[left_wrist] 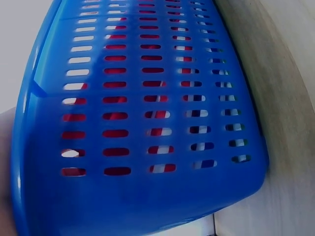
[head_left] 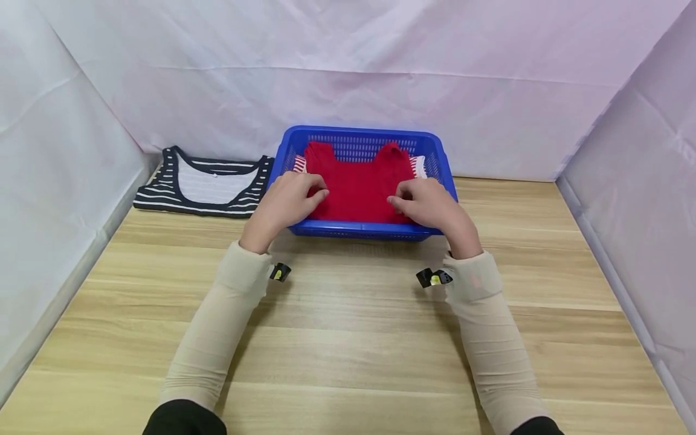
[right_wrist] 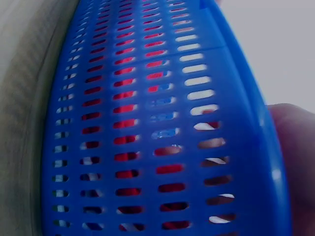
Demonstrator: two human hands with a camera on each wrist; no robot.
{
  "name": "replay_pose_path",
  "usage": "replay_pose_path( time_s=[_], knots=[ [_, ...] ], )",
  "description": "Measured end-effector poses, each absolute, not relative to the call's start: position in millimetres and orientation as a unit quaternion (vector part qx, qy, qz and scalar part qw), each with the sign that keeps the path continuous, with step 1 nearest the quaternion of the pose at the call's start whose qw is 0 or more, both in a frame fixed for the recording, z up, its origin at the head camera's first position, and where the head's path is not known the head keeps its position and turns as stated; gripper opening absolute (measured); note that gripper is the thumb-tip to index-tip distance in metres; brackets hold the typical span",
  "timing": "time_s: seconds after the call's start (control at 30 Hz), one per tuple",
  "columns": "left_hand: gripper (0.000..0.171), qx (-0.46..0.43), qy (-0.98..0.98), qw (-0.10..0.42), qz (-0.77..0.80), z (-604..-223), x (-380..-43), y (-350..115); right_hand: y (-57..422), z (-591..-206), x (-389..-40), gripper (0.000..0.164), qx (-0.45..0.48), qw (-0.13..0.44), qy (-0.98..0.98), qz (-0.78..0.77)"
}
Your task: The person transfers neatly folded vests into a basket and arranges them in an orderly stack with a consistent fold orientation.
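A folded red top [head_left: 356,184] lies in a blue plastic basket [head_left: 361,228] at the back of the table. Beneath it, red-and-white striped cloth [head_left: 299,164] peeks out at both sides. My left hand [head_left: 290,199] reaches over the basket's left front corner, thumb and forefinger loosely bent beside the red top's edge with a gap between them. Over the right front corner, my right hand [head_left: 426,204] mirrors it, fingertips at the top's right edge. Both wrist views mostly show the slotted basket walls [left_wrist: 133,196], with red and striped cloth through the slots.
A folded black-and-white striped top [head_left: 214,184] lies left of the basket, close against it. White cloth walls [head_left: 348,54] stand behind and on both sides. The wooden table [head_left: 359,344] extends in front, under my forearms.
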State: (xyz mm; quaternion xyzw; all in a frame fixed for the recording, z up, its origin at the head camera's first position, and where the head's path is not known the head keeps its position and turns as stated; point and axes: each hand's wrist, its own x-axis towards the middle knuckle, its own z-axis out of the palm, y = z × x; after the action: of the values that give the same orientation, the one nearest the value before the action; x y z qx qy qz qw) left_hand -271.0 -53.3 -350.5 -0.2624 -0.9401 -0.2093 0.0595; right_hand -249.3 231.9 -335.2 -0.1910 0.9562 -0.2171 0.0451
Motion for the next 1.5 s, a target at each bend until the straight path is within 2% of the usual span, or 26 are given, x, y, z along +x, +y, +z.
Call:
replay_pose_path(
  time_s=[0.13, 0.23, 0.5, 0.63, 1.0, 1.3, 1.5],
  knots=[
    [0.019, -0.252, -0.946, 0.033, -0.202, -350, -269, -55, 232, -338, -250, 0.025, -0.197, 0.096, 0.956, -0.193],
    [0.018, -0.253, -0.946, 0.021, -0.2, -350, -269, -56, 231, -339, -251, 0.022, -0.205, 0.101, 0.954, -0.197],
    [0.021, -0.263, -0.94, 0.035, -0.215, -344, -270, -59, 225, -341, -253, 0.018, -0.203, -0.016, 0.947, -0.25],
    [0.021, -0.258, -0.938, 0.058, -0.225, -336, -268, -62, 220, -342, -251, 0.019, -0.214, -0.061, 0.935, -0.276],
    [0.021, -0.233, -0.916, 0.148, -0.292, -323, -263, -99, 185, -335, -239, 0.014, -0.228, -0.128, 0.901, -0.345],
    [0.026, -0.19, -0.881, 0.235, -0.365, -343, -263, -140, 126, -327, -226, 0.019, -0.301, -0.121, 0.882, -0.343],
    [0.023, -0.148, -0.882, 0.266, -0.361, -360, -266, -178, 77, -321, -217, 0.022, -0.34, -0.121, 0.867, -0.343]
  ],
)
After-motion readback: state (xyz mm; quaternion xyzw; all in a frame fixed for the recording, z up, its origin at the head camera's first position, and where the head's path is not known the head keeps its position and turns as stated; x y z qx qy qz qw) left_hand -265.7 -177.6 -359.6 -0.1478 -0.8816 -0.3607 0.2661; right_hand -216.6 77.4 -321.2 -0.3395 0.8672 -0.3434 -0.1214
